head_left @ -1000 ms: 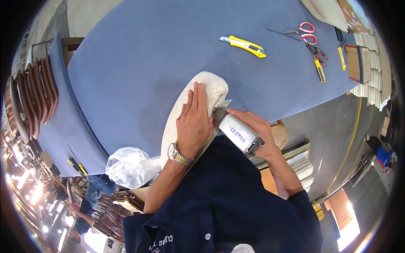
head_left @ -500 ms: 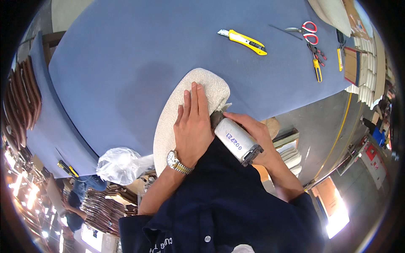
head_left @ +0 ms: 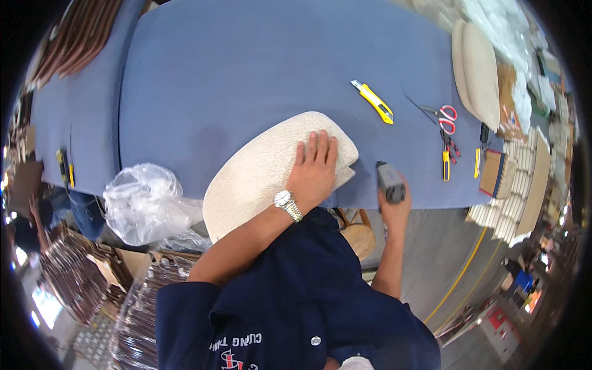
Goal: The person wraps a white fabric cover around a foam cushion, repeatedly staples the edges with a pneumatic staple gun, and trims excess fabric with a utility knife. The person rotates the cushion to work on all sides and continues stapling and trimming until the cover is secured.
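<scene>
A beige fabric-covered seat pad (head_left: 253,163) lies at the near edge of the blue-covered table (head_left: 246,68), right in front of me. Flat on its right part rests my left hand (head_left: 313,176), fingers stretched out and holding nothing. To the right of the pad, apart from it, my right hand (head_left: 398,213) grips a grey and black staple gun (head_left: 390,184) above the table's near edge. The gun's handle is mostly covered by my fingers. Near the pad's right corner a fold or notch shows in the fabric edge.
Beyond the pad lies a yellow utility knife (head_left: 374,102). Farther right are red-handled scissors (head_left: 448,119), pliers (head_left: 451,144) and a yellow-handled tool (head_left: 446,166). More beige pads (head_left: 484,77) sit at the right end. A clear plastic bag (head_left: 143,200) hangs at the near left.
My right hand has pulled the staple gun away from the pad's edge to the right. The pad is turned somewhat, my left hand still flat on it. The whole view has shifted.
</scene>
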`<move>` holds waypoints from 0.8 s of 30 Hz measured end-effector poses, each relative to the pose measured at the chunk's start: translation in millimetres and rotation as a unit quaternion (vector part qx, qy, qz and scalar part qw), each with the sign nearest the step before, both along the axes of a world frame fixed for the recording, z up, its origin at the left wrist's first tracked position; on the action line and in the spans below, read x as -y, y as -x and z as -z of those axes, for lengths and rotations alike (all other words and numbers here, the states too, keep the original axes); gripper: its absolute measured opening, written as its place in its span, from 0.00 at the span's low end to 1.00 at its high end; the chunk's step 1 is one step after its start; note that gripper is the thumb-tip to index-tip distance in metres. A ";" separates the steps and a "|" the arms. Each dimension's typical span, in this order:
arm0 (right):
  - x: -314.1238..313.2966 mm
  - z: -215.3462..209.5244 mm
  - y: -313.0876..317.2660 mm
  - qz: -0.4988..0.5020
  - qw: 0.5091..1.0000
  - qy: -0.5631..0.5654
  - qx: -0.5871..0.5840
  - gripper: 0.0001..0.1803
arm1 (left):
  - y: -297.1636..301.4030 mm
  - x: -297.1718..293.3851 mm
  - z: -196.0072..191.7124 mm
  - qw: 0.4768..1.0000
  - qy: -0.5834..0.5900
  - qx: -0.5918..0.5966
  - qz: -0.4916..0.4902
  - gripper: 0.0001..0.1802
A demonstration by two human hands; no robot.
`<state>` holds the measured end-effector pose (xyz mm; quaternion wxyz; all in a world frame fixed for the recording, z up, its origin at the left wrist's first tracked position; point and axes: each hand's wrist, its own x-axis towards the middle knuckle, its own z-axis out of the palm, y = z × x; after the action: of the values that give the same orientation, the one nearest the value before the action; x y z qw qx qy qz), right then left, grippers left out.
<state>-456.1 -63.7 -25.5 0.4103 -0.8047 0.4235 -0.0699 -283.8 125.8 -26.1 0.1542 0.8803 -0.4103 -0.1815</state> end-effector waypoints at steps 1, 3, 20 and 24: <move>11.0 14.1 -2.1 -0.021 0.998 0.057 -0.020 0.34 | 3.3 -2.4 -0.2 1.000 0.011 -0.007 0.007 0.51; 34.0 43.1 -9.5 -0.069 0.981 0.171 -0.053 0.34 | 9.1 -23.2 14.1 0.994 0.092 -0.055 -0.025 0.45; -3.9 57.9 -228.6 -0.171 0.957 -0.185 0.144 0.38 | 59.2 -251.5 25.7 0.687 0.444 -0.046 -0.574 0.31; 18.7 39.8 -275.4 -0.150 0.953 -0.193 0.176 0.36 | 35.6 -236.9 -9.8 0.882 0.263 0.031 -0.389 0.36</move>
<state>-180.7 -82.4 -65.3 0.6319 -0.7392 0.2239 -0.0650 -319.5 362.7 -16.3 0.4253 0.9015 -0.0719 0.0349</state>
